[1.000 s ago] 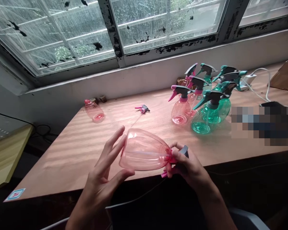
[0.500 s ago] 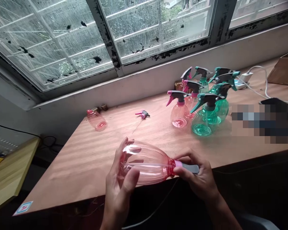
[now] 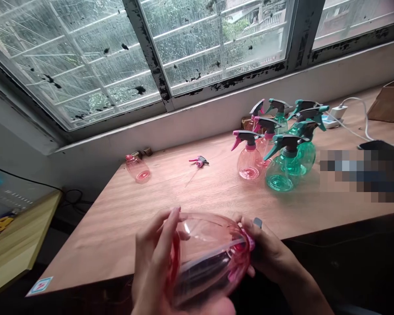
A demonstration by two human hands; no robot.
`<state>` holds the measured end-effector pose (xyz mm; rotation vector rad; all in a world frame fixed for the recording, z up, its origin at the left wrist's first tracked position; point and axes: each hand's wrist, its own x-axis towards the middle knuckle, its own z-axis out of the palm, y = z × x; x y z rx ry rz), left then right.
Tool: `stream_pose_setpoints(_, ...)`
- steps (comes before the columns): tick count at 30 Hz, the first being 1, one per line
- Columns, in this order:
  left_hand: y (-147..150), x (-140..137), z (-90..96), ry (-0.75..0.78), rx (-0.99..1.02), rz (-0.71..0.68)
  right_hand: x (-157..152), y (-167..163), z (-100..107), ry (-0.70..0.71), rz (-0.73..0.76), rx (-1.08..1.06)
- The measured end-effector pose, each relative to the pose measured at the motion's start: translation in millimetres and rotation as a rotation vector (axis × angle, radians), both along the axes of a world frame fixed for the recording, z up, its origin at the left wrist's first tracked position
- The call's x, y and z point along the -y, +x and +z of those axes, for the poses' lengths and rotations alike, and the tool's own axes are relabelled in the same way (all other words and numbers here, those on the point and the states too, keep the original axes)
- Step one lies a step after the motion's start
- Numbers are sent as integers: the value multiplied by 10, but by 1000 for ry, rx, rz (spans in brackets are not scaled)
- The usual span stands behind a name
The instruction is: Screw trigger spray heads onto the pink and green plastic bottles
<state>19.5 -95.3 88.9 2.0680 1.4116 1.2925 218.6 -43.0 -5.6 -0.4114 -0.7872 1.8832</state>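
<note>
A clear pink spray bottle (image 3: 206,249) lies on its side in the air at the table's front edge, its base to the left. My left hand (image 3: 157,262) is wrapped round the base end. At the neck, my right hand (image 3: 269,249) grips the pink collar and the grey spray head, which my fingers mostly hide. A thin dip tube shows through the bottle's wall. Farther back on the table lie a loose pink-and-grey spray head (image 3: 200,162) with its tube and a pink bottle (image 3: 138,168) without a head, tilted.
Several green spray bottles (image 3: 282,173) and pink spray bottles (image 3: 249,162) stand together at the back right. Beyond them are a white charger (image 3: 338,111) with a cable and a cardboard box (image 3: 389,103). A window runs behind the wooden table (image 3: 101,232).
The pink bottle has come lower and nearer to me, its neck end turned more away. My right hand has rotated round the spray head. The view has shifted slightly.
</note>
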Motion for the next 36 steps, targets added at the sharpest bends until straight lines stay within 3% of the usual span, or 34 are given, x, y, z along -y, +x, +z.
stream_pose_setpoints(3,77,-163,-101,98,142,64,50,145,-47,117,-127,113)
stream_pose_setpoints(5,93,-291,-196,42,248,72,52,255,-114,201,-239,162)
stream_pose_setpoints(7,72,-390,-283,-79,267,-15,24,359,-201,259,-381,243)
stream_pose_setpoints(10,35,-467,-396,-238,119,-151,-25,468,-310,383,-632,398)
stream_pose_setpoints(12,53,-496,-463,-322,-9,-173,-27,475,-323,443,-724,458)
stream_pose_setpoints(18,293,-616,-635,-379,-296,-308,-15,180,-153,309,-789,560)
stream_pose_setpoints(20,345,-663,-729,-371,-322,-289,-63,80,-156,335,-813,593)
stream_pose_setpoints(25,322,-761,-1104,-294,-297,-71,-305,-5,-261,471,-950,790)
stream_pose_setpoints(28,298,-789,-1246,-244,-311,-41,-494,35,-227,489,-1069,844)
stream_pose_setpoints(32,268,-902,-1139,-210,-314,-55,-738,149,-126,532,-1159,987)
stream_pose_setpoints(36,70,-1298,-769,-129,-478,106,-898,206,-120,538,-1189,1044)
